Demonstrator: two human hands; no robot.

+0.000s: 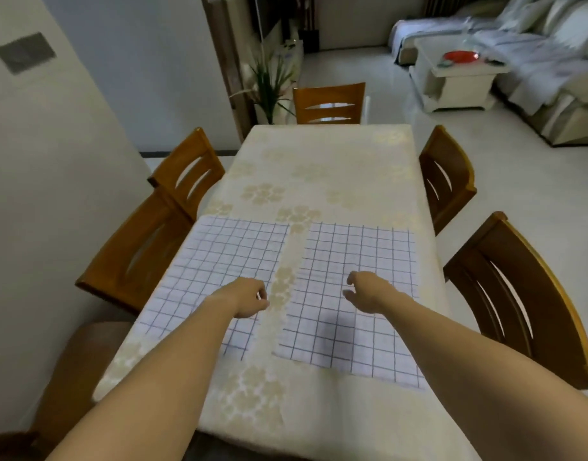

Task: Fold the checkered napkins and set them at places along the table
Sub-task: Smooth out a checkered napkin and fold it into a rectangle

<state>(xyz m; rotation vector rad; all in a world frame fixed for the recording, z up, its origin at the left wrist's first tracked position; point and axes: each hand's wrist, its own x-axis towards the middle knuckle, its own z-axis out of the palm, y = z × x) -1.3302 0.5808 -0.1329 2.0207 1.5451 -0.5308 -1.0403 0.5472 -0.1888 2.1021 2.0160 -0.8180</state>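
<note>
Folding is not yet begun: the left napkin lies flat on the table, at 9 o'clock of the right napkin. The left hand and right hand hover loosely curled, empty. The next move is probably to pinch an edge.

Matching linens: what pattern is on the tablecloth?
The tablecloth is cream with pale gold flower clusters; head view.

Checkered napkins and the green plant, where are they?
Left blue-checkered white cloth napkin (219,257): head view, its flat middle.
Right blue-checkered white cloth napkin (359,254): head view, its far half.
Green leafy plant (271,84): head view, its leaves.
</note>
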